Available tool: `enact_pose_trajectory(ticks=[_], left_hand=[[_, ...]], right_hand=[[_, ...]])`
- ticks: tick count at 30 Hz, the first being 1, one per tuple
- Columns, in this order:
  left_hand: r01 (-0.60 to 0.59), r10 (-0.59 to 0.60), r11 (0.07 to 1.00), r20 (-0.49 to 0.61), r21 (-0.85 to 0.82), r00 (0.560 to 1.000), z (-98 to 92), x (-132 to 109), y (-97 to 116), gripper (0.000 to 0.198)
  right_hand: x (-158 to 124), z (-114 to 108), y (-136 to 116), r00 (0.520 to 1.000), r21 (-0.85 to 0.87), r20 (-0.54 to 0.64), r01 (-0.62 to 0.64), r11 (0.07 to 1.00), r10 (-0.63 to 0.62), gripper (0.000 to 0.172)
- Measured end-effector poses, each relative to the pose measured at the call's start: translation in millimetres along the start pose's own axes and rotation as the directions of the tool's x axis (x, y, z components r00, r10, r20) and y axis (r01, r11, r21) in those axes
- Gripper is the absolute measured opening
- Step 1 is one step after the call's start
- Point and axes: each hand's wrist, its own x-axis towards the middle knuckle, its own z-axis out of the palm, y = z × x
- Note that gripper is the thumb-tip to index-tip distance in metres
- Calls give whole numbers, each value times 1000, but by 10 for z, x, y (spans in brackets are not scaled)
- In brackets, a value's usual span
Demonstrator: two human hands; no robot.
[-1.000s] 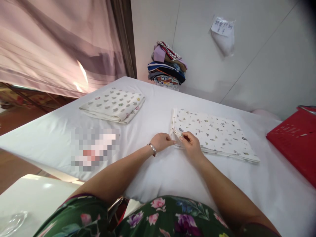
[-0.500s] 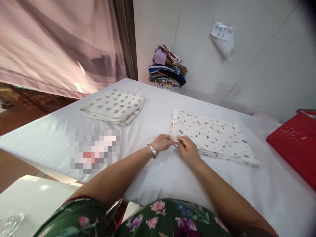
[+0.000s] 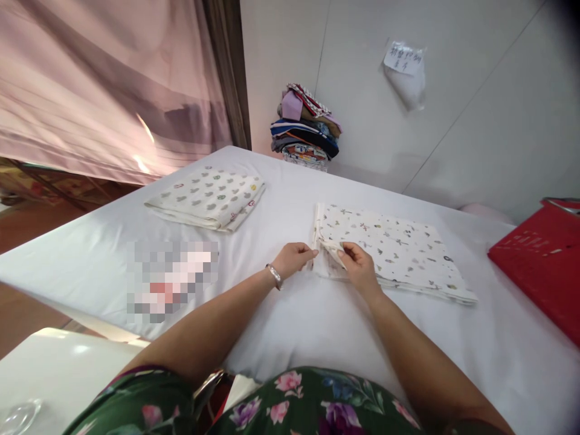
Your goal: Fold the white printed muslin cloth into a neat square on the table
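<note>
A folded white cloth with small printed motifs [image 3: 399,244] lies on the white-covered table to the right of centre. My right hand [image 3: 360,266] pinches the near left corner of its top layer and holds it lifted and folded back. My left hand [image 3: 292,260], wearing a silver bracelet, is closed at the cloth's left edge, with thumb and fingertips together on what looks like the corner of a lower layer. Between the two hands the layers stand slightly apart. Further left lies a second folded white cloth with grey leaf-like prints [image 3: 208,199], touched by neither hand.
The white-covered table [image 3: 281,326] reaches back to a grey wall. Stacked folded clothes [image 3: 306,130] stand at its far edge. On the right sits a red bag [image 3: 539,260]. A blurred-out item [image 3: 176,281] lies at the left; a pink curtain [image 3: 113,78] hangs behind.
My right hand has moved a little right, lifting the top layer's corner back. My left hand has shifted slightly left, so the hands are further apart. The view has turned slightly.
</note>
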Motion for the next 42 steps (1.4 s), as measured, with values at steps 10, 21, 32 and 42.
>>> enact_pose_trajectory(ticks=[10, 21, 32, 42], left_hand=[[-106, 107, 754, 38, 648, 994, 62, -59, -67, 22], [-106, 158, 923, -115, 369, 981, -188, 387, 34, 21], [120, -10, 865, -223, 488, 975, -198, 1912, 480, 29], [167, -111, 825, -135, 539, 985, -140, 2587, 464, 26]], right_hand=[[-25, -42, -78, 979, -94, 81, 192, 977, -185, 15], [-69, 47, 38, 875, -245, 351, 430, 869, -334, 22], [-95, 131, 52, 830, -342, 467, 488, 803, -306, 30], [-87, 133, 77, 851, -285, 421, 452, 845, -314, 31]])
